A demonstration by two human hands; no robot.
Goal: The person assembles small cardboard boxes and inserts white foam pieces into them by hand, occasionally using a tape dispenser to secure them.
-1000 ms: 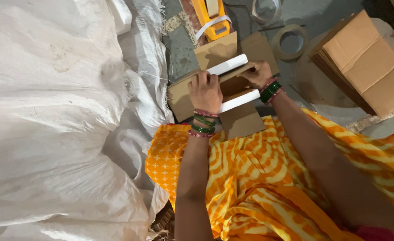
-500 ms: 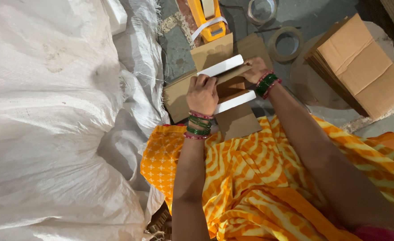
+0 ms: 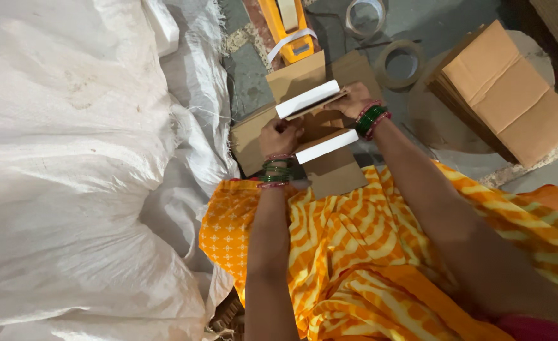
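An open brown cardboard box [image 3: 329, 170] with spread flaps lies on the floor in front of my lap. Two white foam strips stand along its inner sides, one at the far edge [image 3: 307, 98] and one at the near edge [image 3: 327, 146]. My left hand [image 3: 280, 136] presses down inside the box at its left end, fingers curled on the contents. My right hand [image 3: 353, 100] grips the far right side of the box, by the end of the far white strip. What sits inside the box is mostly hidden by my hands. Both wrists wear green and red bangles.
A large white woven sack [image 3: 70, 177] fills the left side. A yellow tape dispenser [image 3: 288, 28] and two tape rolls [image 3: 402, 63] lie on the grey floor beyond the box. A stack of flat cardboard sheets [image 3: 509, 95] rests at the right. Orange patterned cloth [image 3: 367, 265] covers my lap.
My hands stay on the box while the view has shifted slightly. The left hand has moved a little toward the left end inside the box.
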